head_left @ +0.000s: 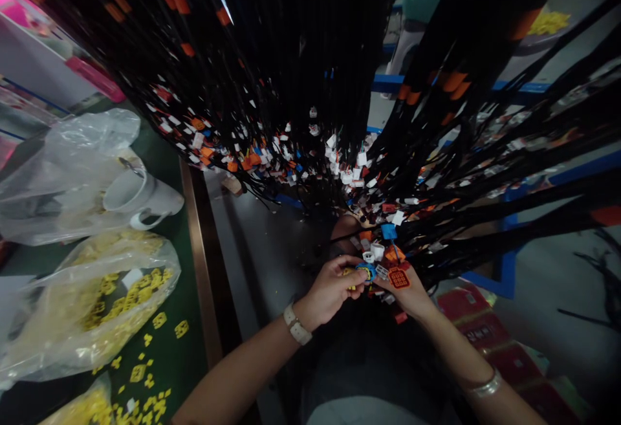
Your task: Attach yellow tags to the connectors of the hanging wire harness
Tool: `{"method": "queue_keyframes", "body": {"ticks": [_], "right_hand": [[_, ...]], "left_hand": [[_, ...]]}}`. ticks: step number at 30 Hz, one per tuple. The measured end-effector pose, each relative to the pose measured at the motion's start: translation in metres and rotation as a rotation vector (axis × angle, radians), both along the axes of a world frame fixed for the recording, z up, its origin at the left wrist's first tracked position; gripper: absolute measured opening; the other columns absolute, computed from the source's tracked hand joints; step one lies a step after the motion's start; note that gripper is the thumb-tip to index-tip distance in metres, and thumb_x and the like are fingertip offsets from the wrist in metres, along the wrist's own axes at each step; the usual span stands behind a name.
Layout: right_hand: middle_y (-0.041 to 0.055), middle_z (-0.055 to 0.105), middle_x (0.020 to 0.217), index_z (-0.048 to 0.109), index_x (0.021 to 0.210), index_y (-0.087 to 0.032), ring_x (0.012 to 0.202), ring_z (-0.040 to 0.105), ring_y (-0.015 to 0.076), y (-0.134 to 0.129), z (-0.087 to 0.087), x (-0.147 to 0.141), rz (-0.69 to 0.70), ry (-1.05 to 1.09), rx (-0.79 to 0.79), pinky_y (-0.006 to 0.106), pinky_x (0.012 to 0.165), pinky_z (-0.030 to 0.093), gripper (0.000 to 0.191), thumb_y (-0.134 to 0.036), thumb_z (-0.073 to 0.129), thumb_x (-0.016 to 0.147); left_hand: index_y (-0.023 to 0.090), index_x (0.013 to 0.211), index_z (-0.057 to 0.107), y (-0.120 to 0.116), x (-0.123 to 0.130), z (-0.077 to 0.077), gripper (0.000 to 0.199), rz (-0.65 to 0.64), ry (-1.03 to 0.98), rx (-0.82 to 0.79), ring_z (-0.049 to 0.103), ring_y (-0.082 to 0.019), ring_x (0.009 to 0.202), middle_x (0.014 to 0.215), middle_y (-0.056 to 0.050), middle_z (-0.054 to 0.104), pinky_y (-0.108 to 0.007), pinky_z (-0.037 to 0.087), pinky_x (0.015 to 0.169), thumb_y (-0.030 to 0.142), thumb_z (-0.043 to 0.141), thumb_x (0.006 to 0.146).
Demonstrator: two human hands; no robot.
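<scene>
Close in front of my body, a blue wire connector (367,272) with yellow in its face is between my two hands. My left hand (332,283) is closed, its thumb pressed against the connector. Small yellow plastic clips (348,277) show within its curled fingers. My right hand (410,292) grips the connector from the other side, its fingers partly hidden by hanging plugs. Over that hand lie a red-orange grid-faced connector (399,277) and a grey connector (382,272). A white round connector (369,257) and a blue plug (389,231) hang just above.
Thick bundles of black wire harnesses (310,37) hang ahead, ending in many coloured connectors. On the green table (191,347) at left lie a plastic bag of yellow clips (160,270), loose clips (138,373) and a white mug (162,198). A blue frame (507,244) stands at right.
</scene>
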State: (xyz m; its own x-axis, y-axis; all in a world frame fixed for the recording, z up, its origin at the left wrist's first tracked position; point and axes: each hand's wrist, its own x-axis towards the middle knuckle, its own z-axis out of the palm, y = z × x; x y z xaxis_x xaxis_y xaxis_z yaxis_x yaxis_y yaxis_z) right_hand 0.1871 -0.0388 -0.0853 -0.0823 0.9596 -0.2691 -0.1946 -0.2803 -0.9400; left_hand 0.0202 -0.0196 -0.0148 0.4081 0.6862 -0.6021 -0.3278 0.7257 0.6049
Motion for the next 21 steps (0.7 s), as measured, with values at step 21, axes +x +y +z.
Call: {"method": "queue_keyframes", "body": {"ticks": [21], "right_hand": [[0.0023,0.07,0.082,0.058,0.086,-0.023,0.077,0.067,0.0235,-0.003,0.009,-0.003,-0.111,-0.06,-0.026,0.038,0.076,0.054,0.048,-0.031,0.084,0.046]], "left_hand": [[0.016,0.086,0.051,-0.013,0.015,-0.01,0.023,-0.042,0.36,0.285,0.04,-0.003,0.049,0.061,0.006,0.047,-0.017,0.031,0.047,0.03,0.064,0.074]]}}
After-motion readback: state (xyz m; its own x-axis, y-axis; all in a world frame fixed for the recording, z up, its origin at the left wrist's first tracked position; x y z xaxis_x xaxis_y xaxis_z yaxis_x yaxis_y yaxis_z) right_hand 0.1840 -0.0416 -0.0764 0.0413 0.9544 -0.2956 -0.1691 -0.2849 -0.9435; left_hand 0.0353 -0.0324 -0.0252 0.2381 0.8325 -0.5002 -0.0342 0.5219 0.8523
